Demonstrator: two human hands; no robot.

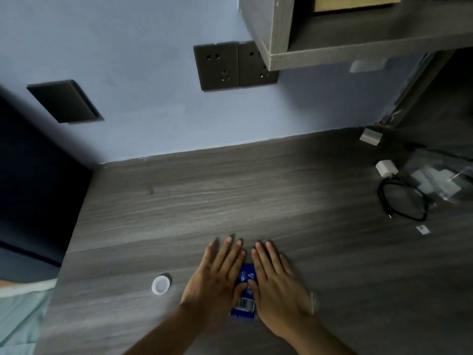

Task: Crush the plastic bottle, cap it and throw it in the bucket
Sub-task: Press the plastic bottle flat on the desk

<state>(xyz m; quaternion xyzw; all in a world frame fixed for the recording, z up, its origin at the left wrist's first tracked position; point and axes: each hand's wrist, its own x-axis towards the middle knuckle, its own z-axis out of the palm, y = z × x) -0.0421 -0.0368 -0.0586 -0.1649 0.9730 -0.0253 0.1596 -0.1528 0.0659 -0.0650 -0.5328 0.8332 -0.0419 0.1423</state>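
Note:
A plastic bottle [245, 293] with a blue label and a barcode lies flat on the grey wooden desk [204, 201], near the front edge. My left hand [217, 278] and my right hand [276, 285] rest palm-down on it side by side, fingers stretched out flat, and cover most of it. Only the strip of label between the hands shows. The white bottle cap [160, 284] lies open side up on the desk, a short way left of my left hand. No bucket is in view.
A white charger plug [386, 168], a coiled black cable [404, 201] and a clear plastic bag [440, 175] lie at the desk's right. Dark wall sockets [230, 65] sit on the blue wall behind. A shelf [358, 47] overhangs at top right.

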